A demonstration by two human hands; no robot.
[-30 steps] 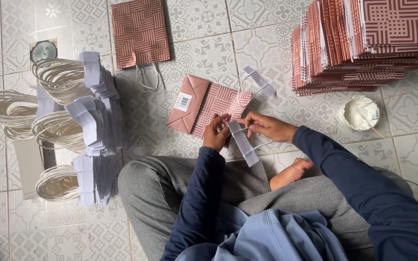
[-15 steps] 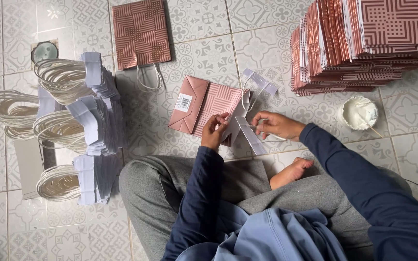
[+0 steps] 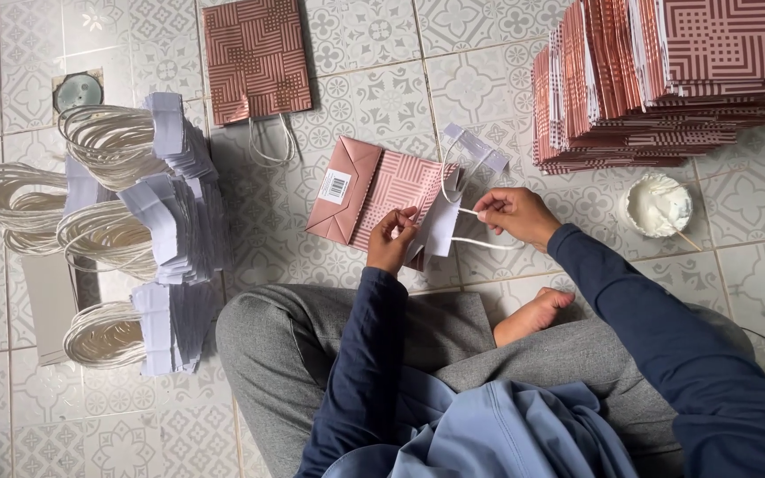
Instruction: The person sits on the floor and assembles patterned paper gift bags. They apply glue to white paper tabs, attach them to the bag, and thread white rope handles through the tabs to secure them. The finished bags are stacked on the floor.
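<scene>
Seated on the tiled floor (image 3: 374, 97), we pinch the white handle strip (image 3: 440, 228) with left hand (image 3: 393, 237) and right hand (image 3: 513, 215), best pressed squarely against the pink paper bag (image 3: 382, 190).

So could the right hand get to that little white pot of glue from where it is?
Probably yes. The right hand holds a white handle strip, and the small white pot sits on bare tiled floor just beyond it, with nothing between.
</scene>
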